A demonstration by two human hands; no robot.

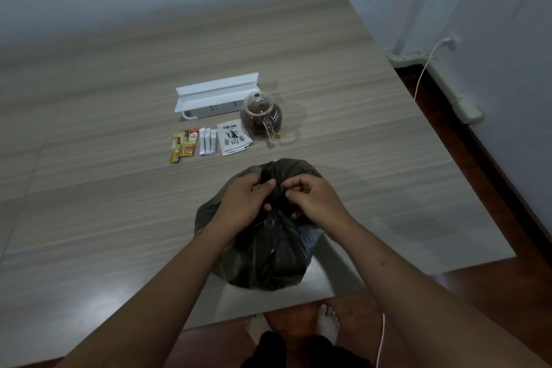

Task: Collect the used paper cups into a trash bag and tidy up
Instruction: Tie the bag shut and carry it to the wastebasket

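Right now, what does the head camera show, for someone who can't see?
Both hands, left hand and right hand, grip the gathered neck of a black trash bag on a wooden table. Behind it sit a glass teapot and tea packets.

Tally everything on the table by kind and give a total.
Black trash bag, held at its neck by the left hand and right hand: 1
Glass teapot: 1
White power strip box: 1
Tea sachets, overlapping, at least: 2
White stick packets: 3
Orange-yellow packets, overlapping, about: 3
Total: about 11
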